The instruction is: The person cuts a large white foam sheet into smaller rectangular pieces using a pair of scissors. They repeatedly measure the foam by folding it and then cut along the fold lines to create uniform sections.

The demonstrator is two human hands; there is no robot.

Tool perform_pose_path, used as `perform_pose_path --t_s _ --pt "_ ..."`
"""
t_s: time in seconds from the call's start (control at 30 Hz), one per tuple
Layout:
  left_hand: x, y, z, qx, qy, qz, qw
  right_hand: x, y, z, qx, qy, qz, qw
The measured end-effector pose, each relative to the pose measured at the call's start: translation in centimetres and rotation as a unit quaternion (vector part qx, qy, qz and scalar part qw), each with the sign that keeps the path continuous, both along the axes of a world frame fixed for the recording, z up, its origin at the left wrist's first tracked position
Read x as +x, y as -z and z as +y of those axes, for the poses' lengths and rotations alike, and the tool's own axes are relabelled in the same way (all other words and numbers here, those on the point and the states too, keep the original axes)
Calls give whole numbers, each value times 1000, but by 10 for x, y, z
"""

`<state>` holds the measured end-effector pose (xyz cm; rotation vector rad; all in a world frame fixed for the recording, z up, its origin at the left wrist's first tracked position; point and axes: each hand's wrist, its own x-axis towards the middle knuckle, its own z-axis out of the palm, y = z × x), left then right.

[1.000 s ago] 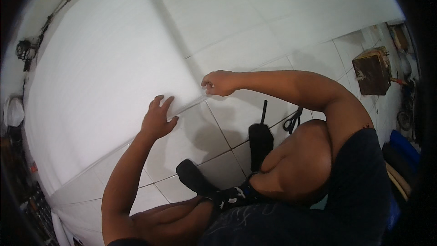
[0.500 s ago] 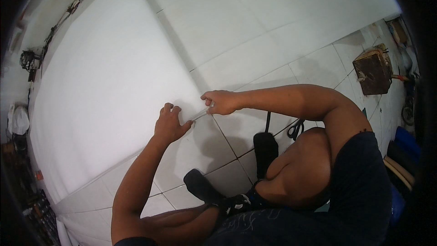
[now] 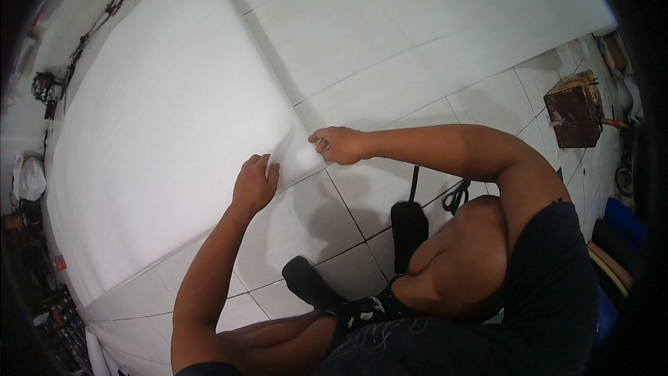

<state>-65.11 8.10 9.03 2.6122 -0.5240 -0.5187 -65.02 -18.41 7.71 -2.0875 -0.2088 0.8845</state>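
A large white sheet (image 3: 153, 118), soft and layered-looking, lies over the tiled floor on the left. My left hand (image 3: 256, 182) is at its near edge, fingers curled together on the material, and a small crease rises beside the fingertips. At the sheet's near right corner, my right hand (image 3: 342, 145) has its fingers bent in around the edge. The exact grip under the right fingers is partly hidden. A thin see-through layer (image 3: 417, 21) stretches over the tiles to the far right.
Black-handled scissors (image 3: 456, 196) lie on the floor beside my right knee, near a dark thin bar (image 3: 415, 182). A worn brown box (image 3: 574, 113) stands at the right. Cables (image 3: 47, 87) and a white bag (image 3: 29, 179) line the left wall. Blue items (image 3: 623, 219) sit at the lower right.
My left hand has drawn slightly left and its spread thumb has come in toward the fingers. My right hand has risen a little. The sheet's corner now lies flatter, with a crease near the left fingers.
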Motion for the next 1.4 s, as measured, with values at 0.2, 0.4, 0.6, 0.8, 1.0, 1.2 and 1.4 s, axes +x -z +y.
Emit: perform_pose_path --t_s 0.2,0.4,0.6,0.8,1.0,1.2,1.4 --pt "0 -10 4 -22 18 26 999 -7 -17 10 -6 -13 -25 1000" --pt "-8 -16 -1 -8 37 -18 999 7 -23 18 142 116 101 978" --pt "-8 -1 1 -20 5 -18 1000 11 -23 26 188 146 110 965" --pt "3 -7 7 -46 -5 24 999 -4 2 15 7 85 89 992" --pt "3 -7 10 -54 11 10 998 -3 10 22 93 192 182 960" --pt "-6 -21 0 6 39 8 999 10 -10 26 261 236 184 918" --pt "-11 -7 3 6 19 -16 1000 12 -30 31 305 240 193 901"
